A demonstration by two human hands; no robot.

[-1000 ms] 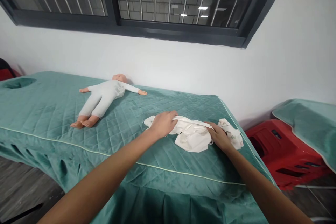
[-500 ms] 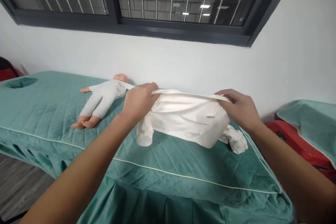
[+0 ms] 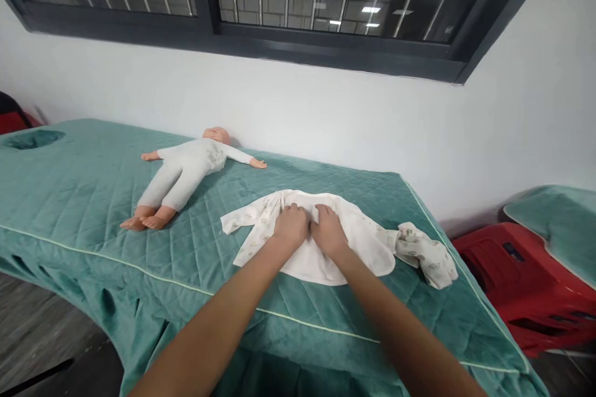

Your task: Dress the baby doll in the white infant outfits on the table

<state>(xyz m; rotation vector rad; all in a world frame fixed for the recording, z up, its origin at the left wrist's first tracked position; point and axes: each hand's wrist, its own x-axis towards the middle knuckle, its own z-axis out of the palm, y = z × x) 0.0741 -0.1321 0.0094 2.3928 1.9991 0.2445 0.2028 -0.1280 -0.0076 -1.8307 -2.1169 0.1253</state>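
A white baby shirt (image 3: 365, 242) with a small print on its sleeve and front lies spread out on the green quilted bed cover (image 3: 326, 322). Near the middle of the shirt, my left hand (image 3: 292, 223) has its fingers curled into the cloth. Right beside it, my right hand (image 3: 328, 231) is closed on the same part of the shirt. The fingertips of both hands are partly hidden. Against the shirt's right sleeve lies a crumpled piece of printed white cloth (image 3: 426, 254); whether the two are joined I cannot tell.
To the left, a baby doll (image 3: 189, 164) in a white suit lies on its back, one arm stretched toward the shirt. Red plastic stools (image 3: 526, 279) stand beyond the bed's right end, a green cloth (image 3: 559, 223) over them. A white wall (image 3: 326, 118) runs behind.
The shirt was held up stretched between my widely spaced hands; now it lies on the bed. Both hands have come down and together at its middle.
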